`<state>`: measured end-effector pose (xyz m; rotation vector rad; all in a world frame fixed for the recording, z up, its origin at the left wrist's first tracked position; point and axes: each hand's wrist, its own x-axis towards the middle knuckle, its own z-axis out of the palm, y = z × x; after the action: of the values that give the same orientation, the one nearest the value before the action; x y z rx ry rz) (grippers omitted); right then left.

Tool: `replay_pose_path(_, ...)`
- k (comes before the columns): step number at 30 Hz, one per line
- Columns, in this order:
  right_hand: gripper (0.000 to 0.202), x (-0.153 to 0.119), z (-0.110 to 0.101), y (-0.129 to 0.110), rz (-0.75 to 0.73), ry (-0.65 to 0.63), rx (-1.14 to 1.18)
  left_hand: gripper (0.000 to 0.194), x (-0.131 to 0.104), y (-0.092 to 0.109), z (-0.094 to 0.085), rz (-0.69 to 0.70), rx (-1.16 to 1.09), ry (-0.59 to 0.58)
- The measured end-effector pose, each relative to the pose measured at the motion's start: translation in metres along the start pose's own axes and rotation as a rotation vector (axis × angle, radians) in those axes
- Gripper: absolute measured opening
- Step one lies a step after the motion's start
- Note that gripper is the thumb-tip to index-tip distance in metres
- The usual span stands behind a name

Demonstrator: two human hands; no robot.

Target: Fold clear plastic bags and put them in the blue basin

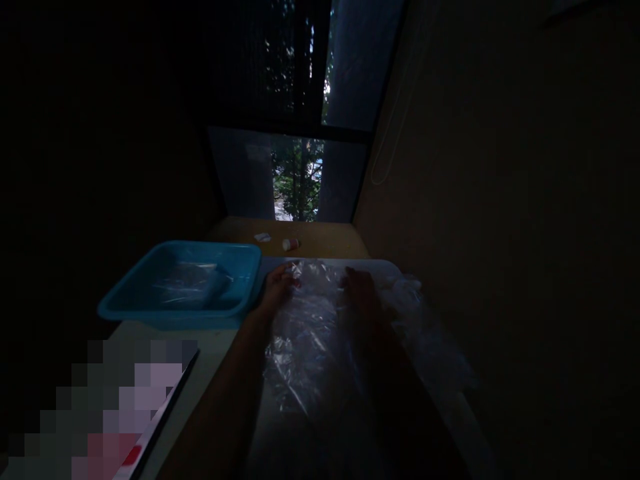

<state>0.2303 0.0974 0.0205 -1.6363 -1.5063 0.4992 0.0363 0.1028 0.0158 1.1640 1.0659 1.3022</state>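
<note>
A crinkled clear plastic bag (305,333) stretches over the table between my forearms. My left hand (278,285) has its fingers closed on the bag's upper left edge. At the upper right edge, my right hand (361,288) pinches the same plastic; its fingers are dark and only partly visible. More loose clear plastic (407,300) lies right of my right hand. Left of my left hand stands a blue basin (240,303) with a clear plastic packet (187,280) inside.
The pale table (213,343) bears a flat object with a dark edge (165,413) at the lower left, mostly pixelated. Behind, a wooden ledge (330,240) holds a small cup-like item (291,245) and a white scrap (262,237) below the window. A wall (475,220) rises close on the right.
</note>
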Motion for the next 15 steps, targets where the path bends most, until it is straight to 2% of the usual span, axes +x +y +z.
replay_pose_path(4,0.046,-0.006,-0.008,-0.008,0.235,-0.156,0.305,0.056,-0.001,0.002,-0.001,0.014,-0.036,-0.006)
replay_pose_path(6,0.045,-0.009,-0.012,-0.013,0.258,-0.284,0.473,0.055,-0.001,0.003,-0.002,0.041,-0.101,-0.012)
replay_pose_path(10,0.031,-0.01,-0.009,-0.015,0.33,-0.428,0.784,0.053,-0.003,0.006,-0.004,0.036,-0.231,-0.041)
replay_pose_path(13,0.019,-0.011,-0.003,-0.015,0.383,-0.505,0.924,0.045,-0.004,0.008,-0.006,0.013,-0.272,-0.082)
replay_pose_path(15,0.018,-0.011,-0.001,-0.015,0.42,-0.562,0.958,0.041,-0.004,0.009,-0.006,-0.031,-0.297,-0.108)
